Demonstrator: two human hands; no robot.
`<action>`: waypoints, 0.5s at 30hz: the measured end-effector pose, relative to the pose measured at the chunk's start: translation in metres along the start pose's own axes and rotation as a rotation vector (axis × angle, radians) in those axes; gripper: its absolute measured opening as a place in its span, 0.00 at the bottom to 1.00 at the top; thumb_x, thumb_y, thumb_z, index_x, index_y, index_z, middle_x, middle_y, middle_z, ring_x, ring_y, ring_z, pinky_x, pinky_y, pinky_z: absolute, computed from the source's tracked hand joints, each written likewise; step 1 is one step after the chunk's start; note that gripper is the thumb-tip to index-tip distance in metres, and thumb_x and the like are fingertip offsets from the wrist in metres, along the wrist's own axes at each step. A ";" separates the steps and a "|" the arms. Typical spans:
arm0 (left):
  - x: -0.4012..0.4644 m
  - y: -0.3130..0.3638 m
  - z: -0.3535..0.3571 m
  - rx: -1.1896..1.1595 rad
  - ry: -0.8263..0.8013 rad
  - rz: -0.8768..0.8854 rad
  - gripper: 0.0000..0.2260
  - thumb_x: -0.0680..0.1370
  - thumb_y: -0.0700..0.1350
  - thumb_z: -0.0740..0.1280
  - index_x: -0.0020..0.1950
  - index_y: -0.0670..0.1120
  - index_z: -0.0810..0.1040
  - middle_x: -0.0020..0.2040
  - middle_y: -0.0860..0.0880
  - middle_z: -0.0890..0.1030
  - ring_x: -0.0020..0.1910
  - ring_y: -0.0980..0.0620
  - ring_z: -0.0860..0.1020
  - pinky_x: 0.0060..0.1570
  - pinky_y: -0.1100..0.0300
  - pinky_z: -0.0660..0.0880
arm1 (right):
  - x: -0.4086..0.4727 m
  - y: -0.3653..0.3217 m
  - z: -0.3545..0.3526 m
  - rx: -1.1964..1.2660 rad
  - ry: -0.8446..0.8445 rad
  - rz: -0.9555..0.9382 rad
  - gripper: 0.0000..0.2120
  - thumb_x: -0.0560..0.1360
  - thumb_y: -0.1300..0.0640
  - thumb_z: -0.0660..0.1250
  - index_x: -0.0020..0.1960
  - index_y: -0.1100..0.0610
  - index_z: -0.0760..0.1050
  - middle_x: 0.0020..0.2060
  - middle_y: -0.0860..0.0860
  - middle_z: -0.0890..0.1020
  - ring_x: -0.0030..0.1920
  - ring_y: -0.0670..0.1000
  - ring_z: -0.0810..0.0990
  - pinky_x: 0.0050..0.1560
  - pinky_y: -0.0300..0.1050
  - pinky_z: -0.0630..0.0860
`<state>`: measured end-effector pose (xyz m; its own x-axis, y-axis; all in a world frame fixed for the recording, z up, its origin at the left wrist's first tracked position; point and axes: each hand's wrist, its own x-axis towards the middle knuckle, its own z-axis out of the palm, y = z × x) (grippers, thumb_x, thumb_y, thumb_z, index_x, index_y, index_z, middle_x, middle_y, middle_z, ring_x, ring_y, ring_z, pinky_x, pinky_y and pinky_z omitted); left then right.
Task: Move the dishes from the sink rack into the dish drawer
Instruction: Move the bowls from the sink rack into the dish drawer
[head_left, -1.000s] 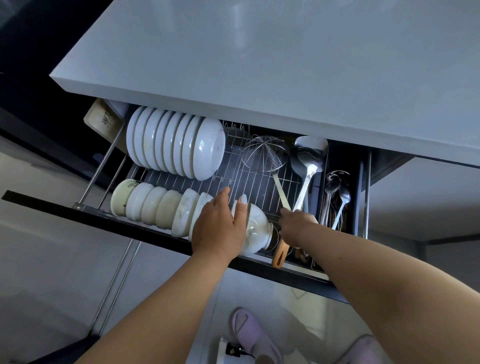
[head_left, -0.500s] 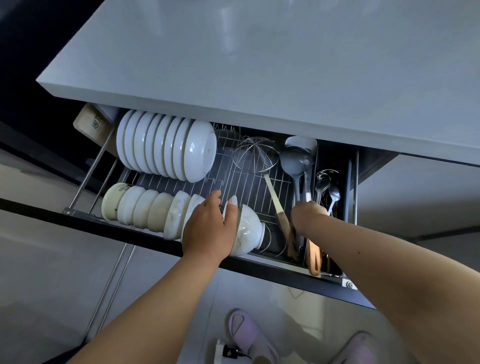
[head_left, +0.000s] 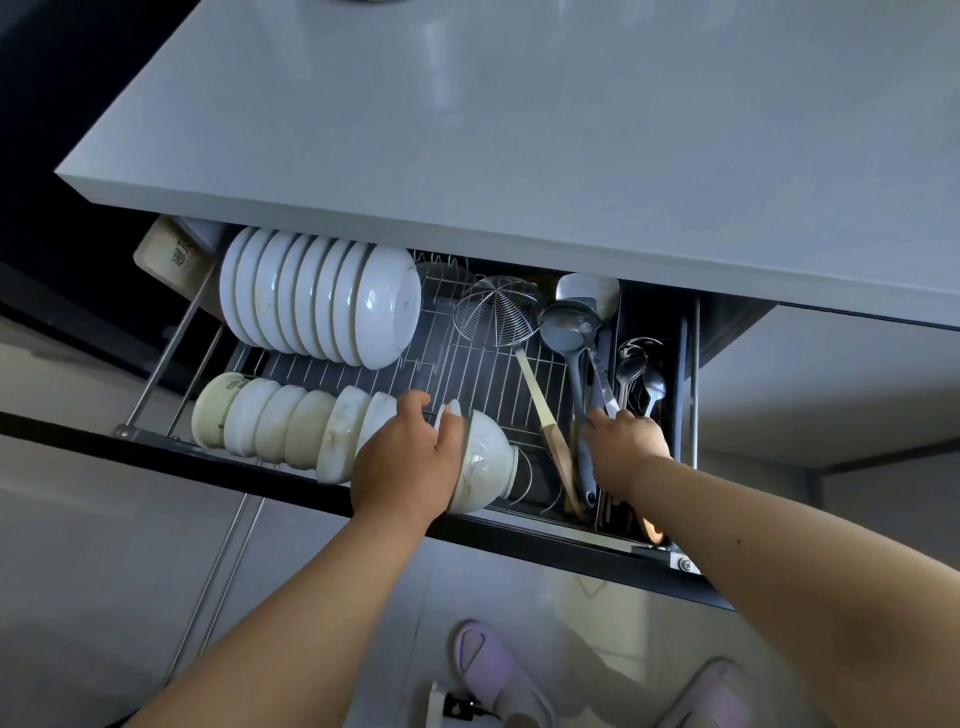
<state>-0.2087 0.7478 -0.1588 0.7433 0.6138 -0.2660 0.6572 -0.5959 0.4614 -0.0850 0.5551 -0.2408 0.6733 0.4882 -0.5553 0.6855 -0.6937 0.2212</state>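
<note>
The dish drawer (head_left: 234, 470) is pulled out under the countertop. My left hand (head_left: 402, 462) grips a white bowl (head_left: 491, 460) lying on its side at the right end of the front row of bowls (head_left: 280, 421). A row of larger white bowls (head_left: 322, 301) stands on edge behind. My right hand (head_left: 626, 441) is in the utensil compartment, closed around the shaft of a steel spatula (head_left: 587, 293). The spatula's wooden handle end (head_left: 652, 530) shows under my wrist.
A wire skimmer (head_left: 496, 312) with a wooden handle lies on the rack beside a ladle (head_left: 563, 322). Spoons (head_left: 636, 369) stand at the drawer's right side. The grey countertop (head_left: 519, 130) overhangs the drawer's back. Slippered feet (head_left: 493, 670) are on the floor below.
My right hand has carried the spatula rightward, from over the rack into the utensil compartment. My left hand has pressed the bowl closer against the front row.
</note>
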 end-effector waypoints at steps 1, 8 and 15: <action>0.000 0.001 -0.001 0.005 -0.001 -0.003 0.20 0.80 0.60 0.52 0.65 0.50 0.69 0.46 0.53 0.81 0.47 0.48 0.77 0.42 0.55 0.71 | -0.002 0.000 -0.002 0.022 0.006 0.005 0.25 0.77 0.60 0.60 0.74 0.55 0.61 0.66 0.51 0.67 0.59 0.55 0.74 0.41 0.45 0.71; 0.000 0.005 -0.004 0.035 -0.077 -0.076 0.14 0.79 0.56 0.57 0.59 0.50 0.72 0.38 0.53 0.77 0.36 0.53 0.73 0.37 0.58 0.71 | -0.021 0.004 -0.021 0.437 0.063 0.124 0.19 0.75 0.62 0.57 0.66 0.56 0.70 0.66 0.55 0.70 0.53 0.56 0.78 0.42 0.48 0.78; -0.005 0.031 0.001 0.068 -0.174 -0.015 0.07 0.77 0.47 0.61 0.50 0.49 0.77 0.44 0.49 0.81 0.43 0.47 0.78 0.42 0.56 0.75 | -0.072 0.040 -0.038 0.801 0.243 0.266 0.06 0.75 0.56 0.59 0.49 0.56 0.74 0.46 0.53 0.77 0.41 0.54 0.76 0.37 0.43 0.72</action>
<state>-0.1917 0.7255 -0.1440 0.7400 0.5275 -0.4172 0.6707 -0.6250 0.3994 -0.0953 0.5122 -0.1618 0.8859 0.2933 -0.3593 0.1581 -0.9193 -0.3605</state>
